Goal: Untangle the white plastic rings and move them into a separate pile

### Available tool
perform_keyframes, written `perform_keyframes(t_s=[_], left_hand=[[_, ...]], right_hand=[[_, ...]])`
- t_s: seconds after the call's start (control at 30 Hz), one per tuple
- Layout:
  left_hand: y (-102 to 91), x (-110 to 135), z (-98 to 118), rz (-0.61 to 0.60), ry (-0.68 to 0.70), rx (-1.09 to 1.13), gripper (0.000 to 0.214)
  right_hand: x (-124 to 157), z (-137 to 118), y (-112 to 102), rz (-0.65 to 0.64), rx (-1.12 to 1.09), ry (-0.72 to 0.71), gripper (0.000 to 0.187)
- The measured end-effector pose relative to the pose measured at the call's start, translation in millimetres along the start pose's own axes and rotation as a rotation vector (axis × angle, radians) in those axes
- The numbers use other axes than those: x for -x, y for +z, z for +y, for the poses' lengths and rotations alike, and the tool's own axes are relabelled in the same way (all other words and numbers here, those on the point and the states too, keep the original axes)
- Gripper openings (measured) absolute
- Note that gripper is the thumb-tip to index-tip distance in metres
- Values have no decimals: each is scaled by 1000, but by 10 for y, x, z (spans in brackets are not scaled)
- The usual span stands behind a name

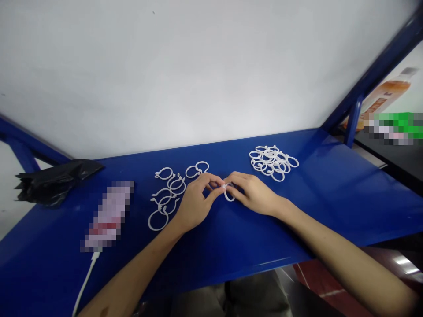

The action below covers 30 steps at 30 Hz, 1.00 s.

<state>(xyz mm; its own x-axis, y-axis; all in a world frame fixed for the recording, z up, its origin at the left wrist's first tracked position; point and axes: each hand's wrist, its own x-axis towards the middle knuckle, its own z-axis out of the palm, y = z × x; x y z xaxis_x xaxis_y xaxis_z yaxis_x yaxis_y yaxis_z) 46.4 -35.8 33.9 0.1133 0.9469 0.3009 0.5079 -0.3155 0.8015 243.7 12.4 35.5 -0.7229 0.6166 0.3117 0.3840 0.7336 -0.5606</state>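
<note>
Between my two hands is a white plastic ring [230, 197], like a curtain ring, its knobbed ends hidden by my fingers. My left hand [197, 200] pinches it from the left with thumb and fingertips. From the right, my right hand [253, 191] grips the same ring, fingertips nearly meeting those of the left. Beside my left hand lie several loose white rings [158, 220], some showing a gap between their knobbed ends. A denser heap of white rings [272, 162] sits beyond my right hand, overlapping one another.
The blue table [211, 255] backs onto a pale wall [198, 79]. At left lie a black plastic bag [62, 180] and a blurred-out flat object [109, 213] with a white cable [85, 281]. An orange-labelled bottle [383, 99] stands on a dark surface at right, past a blue frame post [353, 121].
</note>
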Motion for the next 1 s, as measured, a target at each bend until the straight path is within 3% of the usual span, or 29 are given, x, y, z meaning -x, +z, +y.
perform_keyframes(t_s=[0.23, 0.4, 0.57, 0.8, 1.0], left_hand=[[9, -41, -36, 124, -116, 11, 8], [44, -24, -63, 73, -177, 117, 15], [34, -3, -78, 38, -97, 208, 18], [26, -12, -57, 120, 101, 2, 22], [75, 11, -88, 140, 190, -6, 18]], right_hand=[[11, 3, -36, 77, 6, -9, 25], [3, 24, 18, 133, -9, -36, 16], [-3, 29, 28, 127, -5, -85, 23], [5, 1, 116, 171, 48, -208, 29], [37, -13, 130, 171, 197, -308, 31]])
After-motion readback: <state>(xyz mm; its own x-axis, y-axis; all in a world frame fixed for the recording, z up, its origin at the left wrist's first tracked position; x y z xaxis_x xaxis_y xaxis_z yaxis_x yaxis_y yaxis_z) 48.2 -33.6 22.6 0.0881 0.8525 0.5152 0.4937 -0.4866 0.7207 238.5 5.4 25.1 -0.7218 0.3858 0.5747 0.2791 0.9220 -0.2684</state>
